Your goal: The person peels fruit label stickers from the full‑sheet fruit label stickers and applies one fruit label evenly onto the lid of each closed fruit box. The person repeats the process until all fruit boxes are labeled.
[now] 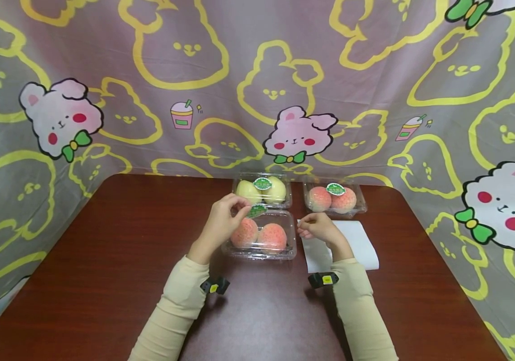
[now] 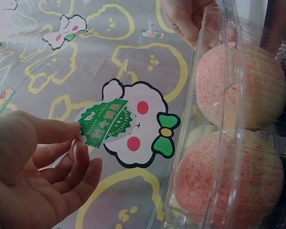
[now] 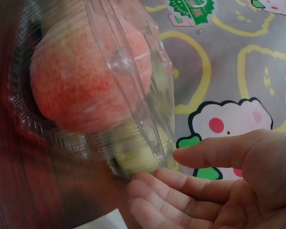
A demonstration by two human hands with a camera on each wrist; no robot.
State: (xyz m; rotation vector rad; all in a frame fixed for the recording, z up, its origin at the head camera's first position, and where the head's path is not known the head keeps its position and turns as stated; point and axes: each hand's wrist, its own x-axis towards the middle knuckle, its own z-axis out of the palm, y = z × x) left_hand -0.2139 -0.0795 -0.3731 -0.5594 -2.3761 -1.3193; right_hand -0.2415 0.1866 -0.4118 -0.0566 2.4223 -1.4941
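Between thumb and forefinger, my left hand [image 1: 222, 219] pinches the edge of a round green-and-white label sticker [image 2: 106, 123]. The sticker hangs in the air above a clear plastic clamshell box [image 1: 290, 219]. Inside that box are two pink-red speckled peaches [image 1: 273, 236], side by side, under the lid. My right hand [image 1: 322, 229] hovers just right of the box, over a white paper sheet [image 1: 360, 245]. Its fingers are loosely bent with nothing held, and in the right wrist view the thumb [image 3: 214, 151] stands apart from the fingertips.
Behind the front box, a second clear box holds two pale green fruits [image 1: 249, 191] and bears a green label [image 1: 263, 183]. To its right, another labelled box holds two peaches [image 1: 343, 200]. The dark wood table [image 1: 104, 260] ends at a cartoon-print curtain [image 1: 221, 100].
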